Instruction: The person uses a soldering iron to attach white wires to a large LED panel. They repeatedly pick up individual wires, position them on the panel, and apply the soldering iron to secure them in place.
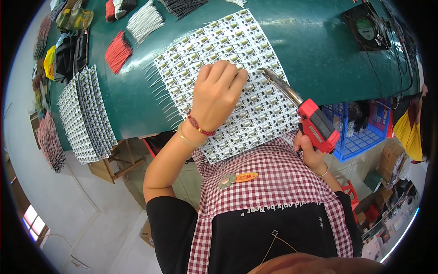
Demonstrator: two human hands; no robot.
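A large white panel of small circuit boards (255,107) lies tilted on the green table, its lower part hanging over the near edge against my apron. Rows of dark and yellowish components cover it, and thin white wires (160,93) stick out past its left edge. My left hand (218,89) rests on the middle of the panel with curled fingers; whatever they pinch is hidden. Gripped in my right hand (311,153), a red and black soldering gun (318,125) points up and left. Its metal tip is at the panel's surface, a little right of my left fingers.
Stacked similar panels (86,114) overhang the table's left edge. Bundles of red wires (118,52), white wires (145,22) and black wires (185,5) lie at the back. A black fan (366,26) stands far right on the green table (315,59), above a blue crate (358,144).
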